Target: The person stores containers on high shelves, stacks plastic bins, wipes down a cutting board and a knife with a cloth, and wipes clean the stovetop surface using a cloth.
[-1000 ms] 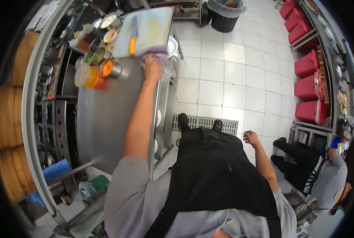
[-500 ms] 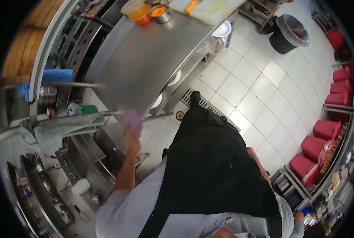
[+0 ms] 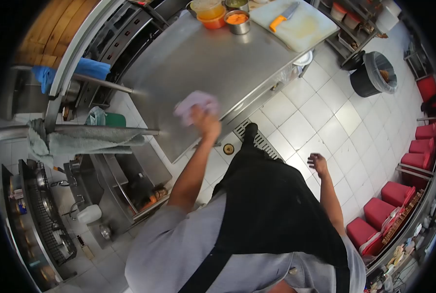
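My left hand (image 3: 205, 122) is closed on a crumpled light purple cloth (image 3: 196, 106), which lies against the steel table (image 3: 179, 63) near its front left part. My right hand (image 3: 318, 163) hangs above the floor to the right of my black apron, its fingers loosely bent and apart, with nothing in them. Farther up the table are a metal cup of orange food (image 3: 238, 22) and a tub with orange contents (image 3: 211, 18). A knife with an orange handle (image 3: 278, 22) rests on a white cutting board (image 3: 303, 27).
A black bin with a clear liner (image 3: 366, 80) stands on the tiled floor at the upper right. Red containers (image 3: 376, 213) line the right side. A grey-green towel (image 3: 86, 142) hangs over a rail at left, near a sink unit. A floor grate (image 3: 266, 145) lies by my foot.
My left hand and the cloth have moved from beside the cutting board, past the table's near corner, and back onto the tabletop. The view has turned. My right hand has come back into sight.
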Demonstrator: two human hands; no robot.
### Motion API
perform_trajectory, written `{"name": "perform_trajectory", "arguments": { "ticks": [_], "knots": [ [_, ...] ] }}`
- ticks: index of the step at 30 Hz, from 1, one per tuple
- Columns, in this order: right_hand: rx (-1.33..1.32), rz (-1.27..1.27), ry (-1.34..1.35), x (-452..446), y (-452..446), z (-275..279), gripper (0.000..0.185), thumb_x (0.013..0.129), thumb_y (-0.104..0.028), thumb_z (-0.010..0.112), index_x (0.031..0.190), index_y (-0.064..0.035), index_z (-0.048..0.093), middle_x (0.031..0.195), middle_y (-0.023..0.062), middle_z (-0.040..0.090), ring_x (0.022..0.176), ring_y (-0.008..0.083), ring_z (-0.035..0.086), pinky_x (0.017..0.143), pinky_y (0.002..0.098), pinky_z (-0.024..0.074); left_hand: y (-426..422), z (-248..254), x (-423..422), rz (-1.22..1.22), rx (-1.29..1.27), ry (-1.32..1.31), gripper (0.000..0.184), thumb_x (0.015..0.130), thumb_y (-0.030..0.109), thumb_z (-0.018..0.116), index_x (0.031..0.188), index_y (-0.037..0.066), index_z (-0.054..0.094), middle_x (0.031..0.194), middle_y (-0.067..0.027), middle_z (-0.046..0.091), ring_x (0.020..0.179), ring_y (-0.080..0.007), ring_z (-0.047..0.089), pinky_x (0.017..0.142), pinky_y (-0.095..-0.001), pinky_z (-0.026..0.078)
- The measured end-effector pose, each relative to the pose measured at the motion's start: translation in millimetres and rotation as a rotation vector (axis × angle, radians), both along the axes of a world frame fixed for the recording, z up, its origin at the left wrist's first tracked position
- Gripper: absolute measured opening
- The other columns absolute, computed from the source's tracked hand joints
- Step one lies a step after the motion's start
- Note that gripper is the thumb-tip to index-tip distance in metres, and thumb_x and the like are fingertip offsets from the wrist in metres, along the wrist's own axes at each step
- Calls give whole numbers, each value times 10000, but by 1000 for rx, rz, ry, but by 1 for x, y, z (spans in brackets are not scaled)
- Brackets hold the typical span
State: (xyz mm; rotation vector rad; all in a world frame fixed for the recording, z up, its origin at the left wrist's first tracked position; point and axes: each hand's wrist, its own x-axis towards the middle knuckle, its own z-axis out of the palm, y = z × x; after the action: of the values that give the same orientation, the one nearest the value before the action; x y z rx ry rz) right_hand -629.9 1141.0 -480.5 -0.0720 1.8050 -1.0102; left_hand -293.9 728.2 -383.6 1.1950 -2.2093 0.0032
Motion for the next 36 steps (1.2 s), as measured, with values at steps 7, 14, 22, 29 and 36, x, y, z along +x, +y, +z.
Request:
{"name": "perform_trajectory", "arguments": {
  "ticks": [7, 14, 22, 29, 36],
  "knots": [
    [274, -3, -146, 55, 50, -19, 256, 935, -215, 597, 1106, -25, 612, 873, 101, 678, 707, 203, 671, 560, 323, 541, -17, 35, -136, -625, 263, -137, 359, 897, 157, 553, 1232, 73, 650, 1539, -217, 308, 1441, -391, 242, 1186, -508, 190],
    [200, 187, -135, 83, 48, -43, 262, 939, -209, 590, 1128, -27, 603, 843, 80, 657, 691, 189, 660, 557, 315, 540, -117, -14, 142, 271, 274, -32, 410, 947, 222, 524, 1267, -33, 547, 1321, -246, 485, 1269, -411, 394, 1093, -510, 281],
    [155, 50, -120, 24, -89, -35, 364, 962, -261, 588, 1220, -8, 549, 1020, 133, 681, 828, 217, 681, 652, 325, 549, -123, 20, -67, -335, 256, -226, 504, 940, 242, 537, 1374, -9, 494, 1559, -226, 265, 1454, -384, 222, 1199, -487, 146],
    [-36, -70, -11, 4, -138, 2, 337, 962, -236, 596, 1191, 10, 571, 971, 117, 681, 801, 196, 668, 655, 311, 545, -290, -3, 104, 231, 245, -415, 400, 968, 286, 486, 1288, 60, 567, 1249, -218, 590, 1211, -413, 515, 1035, -494, 406],
    [163, -177, -59, 53, -55, -23, 297, 936, -208, 593, 1152, -4, 584, 911, 114, 673, 734, 207, 668, 591, 327, 539, -311, -52, -2, 220, 112, -254, 635, 1002, 359, 385, 1423, -115, 342, 1486, -315, 333, 1424, -415, 259, 1190, -513, 122]
  ]
}}
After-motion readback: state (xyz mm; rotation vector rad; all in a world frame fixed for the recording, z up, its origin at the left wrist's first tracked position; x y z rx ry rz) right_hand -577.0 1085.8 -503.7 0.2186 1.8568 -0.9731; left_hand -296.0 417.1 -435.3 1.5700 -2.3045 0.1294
